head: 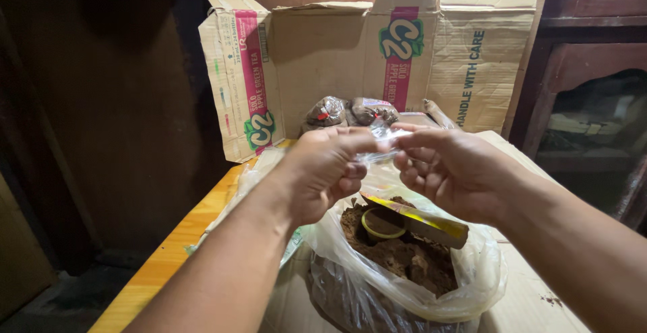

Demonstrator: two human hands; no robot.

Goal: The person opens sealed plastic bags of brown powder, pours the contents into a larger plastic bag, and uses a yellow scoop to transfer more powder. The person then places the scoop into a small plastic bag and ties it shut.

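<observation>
Room: dim, dark wooden walls on the left, a dark wooden cabinet point(593, 70) on the right.
Surface: yellow-orange wooden surface point(168, 252), partly covered by flattened cardboard point(532, 299).
Backdrop: an opened cardboard box point(337, 56) stands upright behind the hands, flaps spread, with pink and green printing.
Left hand point(323, 171): fingers curled shut, thumb and forefinger pinching one edge of a small clear plastic bag point(385, 137).
Right hand point(448, 168): fingertips pinching the other edge of the same small bag, remaining fingers loosely bent.
Small bag: held in the air between both hands, above the large bag.
Large plastic bag point(472, 272): open below the hands, holding brown powder point(411, 255).
Scoop: a small yellow-rimmed cup point(382, 224) sits in the powder, beside a yellow-edged flat piece point(421, 224).
Filled packets point(350, 112): small tied bags of brown powder lie near the box.
</observation>
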